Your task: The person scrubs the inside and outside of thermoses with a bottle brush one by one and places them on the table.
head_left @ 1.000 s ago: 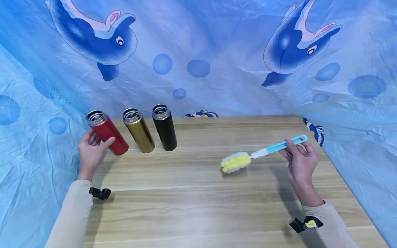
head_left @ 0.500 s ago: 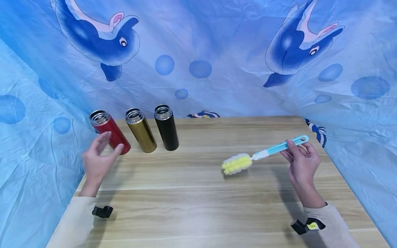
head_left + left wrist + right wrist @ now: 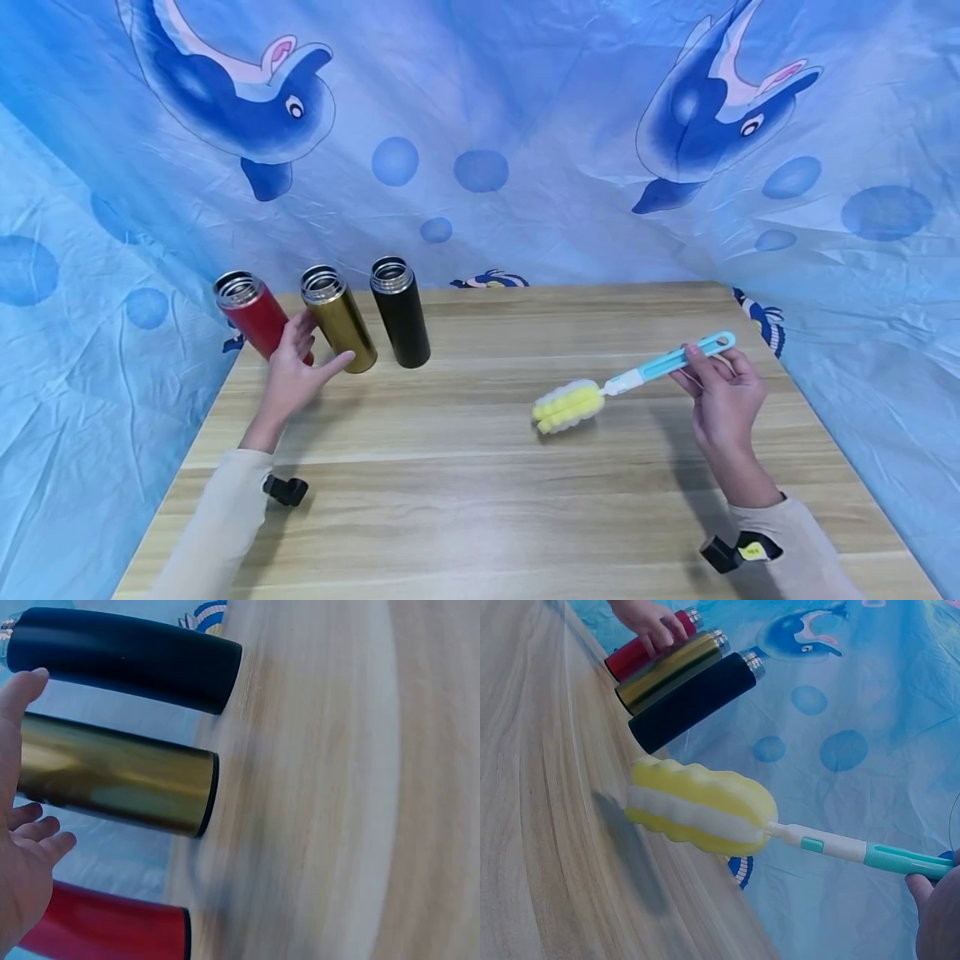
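"Is there any lettering you can read?"

"Nothing I can actually read. There's one candidate: a small yellow label with dark marks across it."

"What is it stuck to?"

"The black strap on the person's right sleeve, in the head view."

"Can you make out letters or numbers?"

"No, the marks are too small and blurred to tell which."

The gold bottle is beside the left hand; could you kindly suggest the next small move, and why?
Probably curl the left hand around the gold bottle: thumb and fingers are spread either side, while the right hand holds the brush.
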